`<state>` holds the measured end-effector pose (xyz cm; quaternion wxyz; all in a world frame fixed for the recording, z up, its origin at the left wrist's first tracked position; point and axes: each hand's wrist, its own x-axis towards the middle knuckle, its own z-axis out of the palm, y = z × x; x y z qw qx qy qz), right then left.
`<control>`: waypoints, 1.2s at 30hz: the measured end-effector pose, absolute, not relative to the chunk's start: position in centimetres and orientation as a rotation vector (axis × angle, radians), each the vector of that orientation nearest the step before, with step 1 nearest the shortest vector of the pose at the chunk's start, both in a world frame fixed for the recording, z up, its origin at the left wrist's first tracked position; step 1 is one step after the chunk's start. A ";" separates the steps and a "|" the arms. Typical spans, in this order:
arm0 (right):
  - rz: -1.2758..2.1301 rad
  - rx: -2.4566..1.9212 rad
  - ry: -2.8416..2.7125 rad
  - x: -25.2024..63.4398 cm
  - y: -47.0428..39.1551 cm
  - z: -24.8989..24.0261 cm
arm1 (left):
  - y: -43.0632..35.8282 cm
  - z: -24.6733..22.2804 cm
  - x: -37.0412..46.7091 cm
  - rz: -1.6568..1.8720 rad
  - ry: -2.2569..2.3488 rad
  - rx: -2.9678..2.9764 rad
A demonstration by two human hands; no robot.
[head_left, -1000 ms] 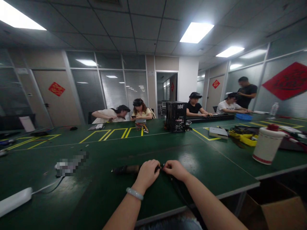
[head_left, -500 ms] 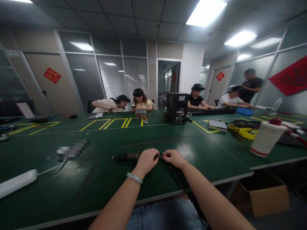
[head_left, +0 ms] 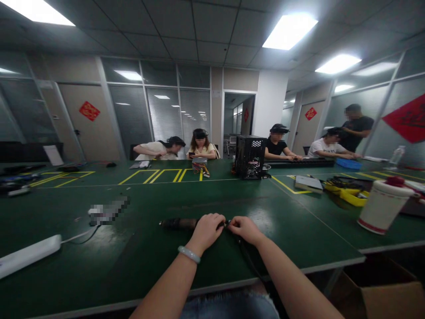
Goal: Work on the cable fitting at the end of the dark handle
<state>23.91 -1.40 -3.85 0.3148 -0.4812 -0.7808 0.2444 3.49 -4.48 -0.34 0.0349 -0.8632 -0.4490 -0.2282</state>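
Observation:
A dark, tube-shaped tool [head_left: 181, 223] lies on the green table [head_left: 139, 257], its tip pointing left. Over its right end my left hand [head_left: 210, 228] is closed, the fingers wrapped round it. Close beside it, my right hand [head_left: 245, 229] pinches something small and dark at the tool's end; the fingers hide most of it. A black cable [head_left: 247, 257] runs from near my right hand toward the table's front edge.
A white power strip [head_left: 31, 256] lies at the left. To the right stand a white cup [head_left: 381, 208] and a yellow tray [head_left: 355, 196]. A black computer case [head_left: 249, 157] stands farther back, with several people beyond. An open cardboard box [head_left: 392, 301] sits below right.
The view has shifted, so the scene appears slightly lower and farther right. Both hands keep nearly the same grip and place on the tool.

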 end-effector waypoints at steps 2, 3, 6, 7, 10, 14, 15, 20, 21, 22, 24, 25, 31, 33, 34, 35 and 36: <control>0.649 -1.266 -2.060 23.9 -1.3 -3.9 | -4.5 -0.4 3.5 -0.694 -1.387 -2.651; 0.650 -1.266 -2.060 23.9 -1.3 -3.9 | -4.5 -0.4 3.5 -0.691 -1.393 -2.650; 0.658 -1.262 -2.059 23.9 -1.2 -4.0 | -4.5 -0.4 3.5 -0.690 -1.412 -2.642; 0.661 -1.260 -2.059 23.9 -1.2 -4.0 | -4.5 -0.4 3.5 -0.693 -1.417 -2.638; 0.672 -1.253 -2.060 23.9 -1.2 -4.0 | -4.6 -0.3 3.5 -0.707 -1.418 -2.636; 0.668 -1.251 -2.058 24.0 -1.3 -3.9 | -4.7 -0.1 3.5 -0.703 -1.402 -2.648; 0.667 -1.250 -2.058 24.0 -1.3 -3.9 | -4.8 -0.1 3.5 -0.701 -1.400 -2.651; 0.677 -1.255 -2.056 24.0 -1.3 -3.9 | -4.7 -0.1 3.5 -0.708 -1.414 -2.652; 0.679 -1.256 -2.056 24.0 -1.3 -3.8 | -4.7 -0.1 3.5 -0.710 -1.417 -2.653; 0.678 -1.255 -2.058 24.0 -1.3 -3.8 | -4.7 -0.1 3.5 -0.711 -1.419 -2.653; 0.670 -1.249 -2.064 24.0 -1.3 -3.8 | -4.8 -0.1 3.5 -0.712 -1.414 -2.657; 0.664 -1.247 -2.067 24.0 -1.3 -3.8 | -4.7 -0.1 3.5 -0.712 -1.409 -2.659; 0.642 -1.258 -2.070 23.9 -1.2 -4.0 | -4.5 -0.4 3.6 -0.711 -1.420 -2.643; 0.645 -1.256 -2.071 23.9 -1.2 -4.0 | -4.5 -0.5 3.6 -0.711 -1.429 -2.635; 0.645 -1.254 -2.071 23.9 -1.2 -4.0 | -4.5 -0.4 3.6 -0.710 -1.429 -2.634; 0.644 -1.253 -2.070 23.9 -1.2 -4.0 | -4.5 -0.4 3.6 -0.709 -1.426 -2.636; 0.643 -1.253 -2.069 23.9 -1.2 -4.0 | -4.6 -0.4 3.6 -0.706 -1.420 -2.640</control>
